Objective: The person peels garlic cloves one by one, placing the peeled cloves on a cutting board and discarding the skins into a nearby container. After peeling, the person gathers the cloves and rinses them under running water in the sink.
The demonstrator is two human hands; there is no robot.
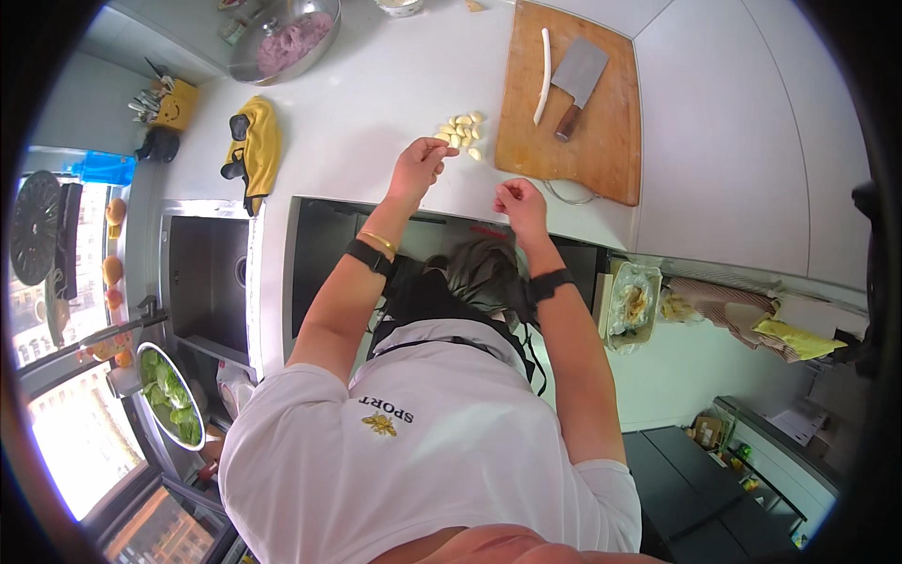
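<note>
Several peeled garlic cloves (pixel 461 130) lie in a small cluster on the white countertop, left of a wooden cutting board (pixel 521 92). My left hand (pixel 425 166) is at the near left edge of the cluster, thumb and fingers drawn together by a clove; whether it grips one is unclear. My right hand (pixel 521 204) hovers near the counter's front edge with its fingers curled; its inside is hidden. On the board lie a cleaver (pixel 581 70) with a brown handle and a long white stalk (pixel 544 77), side by side.
A metal bowl (pixel 243 67) with pinkish minced meat stands at the back left. A yellow and black cloth item (pixel 262 141) lies on the counter above the sink (pixel 208 275). Leafy greens fill a white-rimmed bowl (pixel 201 416) at the left. A lined bin (pixel 659 282) is at the right.
</note>
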